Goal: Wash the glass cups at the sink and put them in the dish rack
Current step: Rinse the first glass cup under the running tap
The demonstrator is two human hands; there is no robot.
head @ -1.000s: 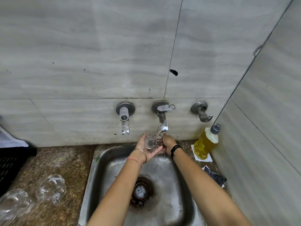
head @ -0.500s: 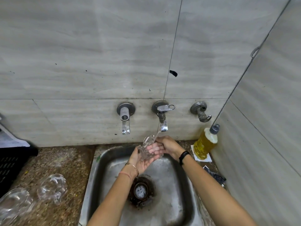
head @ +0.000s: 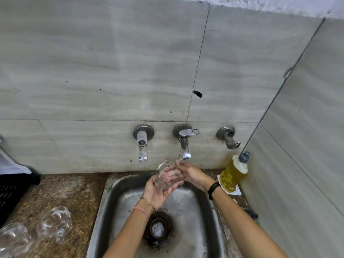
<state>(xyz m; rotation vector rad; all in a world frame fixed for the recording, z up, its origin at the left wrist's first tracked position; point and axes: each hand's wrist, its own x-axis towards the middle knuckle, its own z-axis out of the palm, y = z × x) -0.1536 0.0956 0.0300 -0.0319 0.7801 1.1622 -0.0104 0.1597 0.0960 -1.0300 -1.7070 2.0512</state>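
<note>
A clear glass cup [head: 163,174] lies tilted in my left hand [head: 158,192], held over the steel sink [head: 109,198] just under the middle tap [head: 185,144], which runs a thin stream of water. My right hand [head: 189,174] reaches in from the right, its fingers pressed on and into the cup. Two more glass cups lie on the speckled counter at the lower left, one [head: 55,226] nearer the sink and one [head: 13,239] at the frame edge. The black dish rack [head: 11,189] shows at the far left.
A left tap [head: 142,144] and a right wall fitting [head: 229,136] flank the running tap. A bottle of yellow dish soap [head: 235,174] stands on the counter right of the sink. The drain strainer [head: 158,229] sits in the basin. Tiled walls close in behind and to the right.
Both hands and the cup have come down and slightly away from the tap. My right hand's fingers have slid over and into the cup. The view has tilted upward a little.
</note>
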